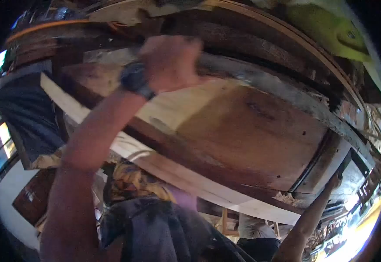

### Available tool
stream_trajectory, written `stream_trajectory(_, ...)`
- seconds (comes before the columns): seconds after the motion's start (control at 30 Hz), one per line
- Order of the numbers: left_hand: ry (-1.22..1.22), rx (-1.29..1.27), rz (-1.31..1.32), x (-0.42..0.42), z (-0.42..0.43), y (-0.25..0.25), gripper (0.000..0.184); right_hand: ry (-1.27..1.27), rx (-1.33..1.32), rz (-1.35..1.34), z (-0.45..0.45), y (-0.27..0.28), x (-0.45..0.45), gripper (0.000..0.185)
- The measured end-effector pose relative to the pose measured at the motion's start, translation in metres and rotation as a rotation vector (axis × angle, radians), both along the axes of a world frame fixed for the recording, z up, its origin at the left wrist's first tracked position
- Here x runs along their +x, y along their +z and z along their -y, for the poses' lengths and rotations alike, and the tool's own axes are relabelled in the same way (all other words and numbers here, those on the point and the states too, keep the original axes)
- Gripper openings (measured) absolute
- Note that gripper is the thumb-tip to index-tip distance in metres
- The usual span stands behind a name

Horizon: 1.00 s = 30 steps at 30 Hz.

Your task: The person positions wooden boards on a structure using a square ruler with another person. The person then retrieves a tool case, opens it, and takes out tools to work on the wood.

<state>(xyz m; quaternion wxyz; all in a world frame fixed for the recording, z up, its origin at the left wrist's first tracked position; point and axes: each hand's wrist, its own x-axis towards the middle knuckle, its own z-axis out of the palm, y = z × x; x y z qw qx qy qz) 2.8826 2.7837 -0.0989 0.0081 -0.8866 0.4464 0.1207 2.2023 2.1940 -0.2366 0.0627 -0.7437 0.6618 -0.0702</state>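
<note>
My left hand, blurred by motion, is over the upper edge of a broad brown wooden panel. A dark watch is on that wrist. The fingers look curled, but smearing hides whether they hold anything. At the far right, my right hand is closed at the lower end of a black angled piece, against the panel's right end. A long pale wooden strip runs diagonally along the panel's lower side. A rough grey strip borders its upper side.
Dark cloth and orange patterned fabric are below the pale strip. More dark cloth hangs at the left. A yellow-green object is at the upper right. A curved wooden strip crosses the top.
</note>
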Motion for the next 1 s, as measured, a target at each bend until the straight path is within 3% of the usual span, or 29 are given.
stream_trajectory(0.1,0.002,-0.059,-0.08,0.0,-0.005,-0.003,0.064,0.028,0.013,0.107,-0.058,0.015,0.01,0.032)
stream_trajectory(0.17,0.024,-0.08,-0.135,-0.002,-0.007,-0.003,0.063,0.079,0.034,0.073,-0.144,0.049,0.065,0.03)
stream_trajectory(0.23,0.016,-0.086,-0.187,-0.002,-0.004,0.003,0.06,0.379,0.076,0.104,-0.186,0.049,0.079,0.025)
stream_trajectory(0.27,0.005,-0.09,-0.213,-0.001,-0.005,0.005,0.059,0.416,0.21,0.355,-0.197,0.03,0.072,0.023)
stream_trajectory(0.3,-0.033,-0.319,-0.176,-0.002,-0.008,0.0,0.056,0.45,0.342,0.602,-0.206,0.022,0.064,0.022)
stream_trajectory(0.37,-0.111,-0.776,-0.099,-0.003,-0.022,-0.015,0.049,1.194,-0.041,0.017,-0.291,0.066,0.148,0.022)
stream_trajectory(0.43,-0.083,-0.992,-0.124,-0.021,-0.058,-0.005,0.041,0.546,0.538,0.209,-0.379,0.085,0.215,0.026)
stream_trajectory(0.47,-0.066,-1.096,-0.142,-0.034,-0.08,0.001,0.037,0.564,0.56,0.215,-0.408,0.086,0.238,0.029)
stream_trajectory(0.57,-0.004,-1.005,-0.378,-0.091,-0.175,-0.001,0.026,0.669,0.585,0.211,-0.447,0.064,0.271,0.034)
stream_trajectory(0.63,-0.034,-0.875,-0.539,-0.123,-0.257,-0.003,0.021,0.705,0.608,0.35,-0.458,0.041,0.283,0.034)
stream_trajectory(0.67,-0.063,-0.859,-0.497,-0.146,-0.301,-0.019,0.018,0.727,0.622,0.416,-0.461,0.033,0.291,0.034)
stream_trajectory(0.7,0.018,-0.792,-0.647,-0.161,-0.341,-0.015,0.016,0.901,0.443,0.293,-0.464,0.028,0.298,0.035)
stream_trajectory(0.77,0.048,-0.677,-0.692,-0.184,-0.419,-0.016,0.017,1.21,0.073,0.019,-0.471,0.03,0.307,0.036)
stream_trajectory(0.87,0.244,-0.611,-0.674,-0.207,-0.523,-0.028,0.018,0.802,-0.113,0.037,-0.514,0.051,0.331,0.035)
stream_trajectory(0.9,0.268,-0.627,-0.604,-0.216,-0.554,-0.047,0.019,0.767,-0.054,0.106,-0.533,0.057,0.342,0.036)
stream_trajectory(0.97,0.639,-0.454,-0.779,-0.21,-0.591,-0.041,0.02,0.704,0.068,0.241,-0.571,0.068,0.368,0.038)
stream_trajectory(1.0,0.707,-0.339,-0.785,-0.21,-0.614,-0.059,0.022,0.849,0.094,0.242,-0.597,0.074,0.381,0.039)
